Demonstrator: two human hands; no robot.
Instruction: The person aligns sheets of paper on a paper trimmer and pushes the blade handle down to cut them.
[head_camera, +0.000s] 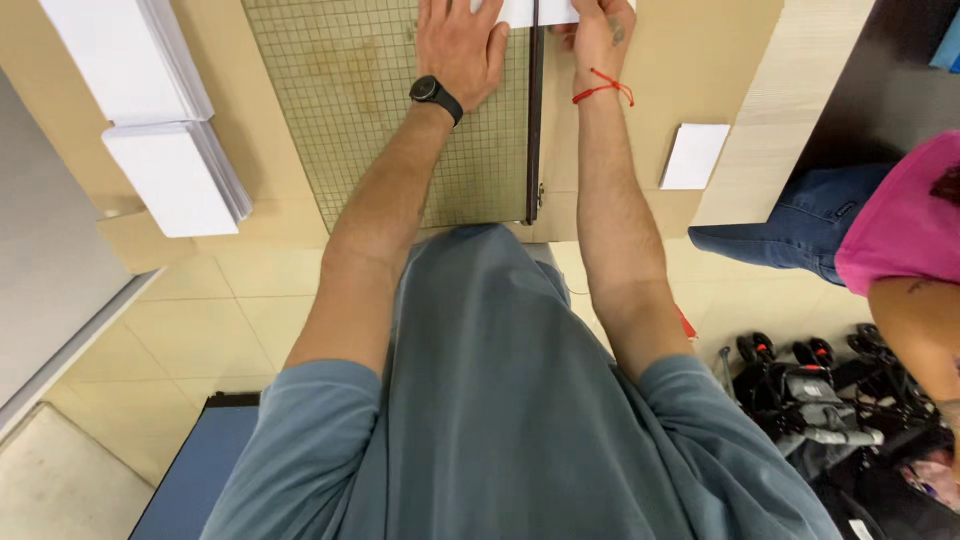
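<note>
At top centre of frame:
Paper sheet (545, 10): white, thin, light, floppy; best pinned flat by its face.
Left hand (460, 40): palm spread, pressing the gridded cutter board (340, 110).
Right hand (598, 35): fingers on the sheet beside the blade arm (534, 120); grip unclear.

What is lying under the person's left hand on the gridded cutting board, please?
The left hand presses flat on the gridded paper cutter board, touching the white sheet at the top edge. How far the sheet runs beneath the palm is hidden.
</note>
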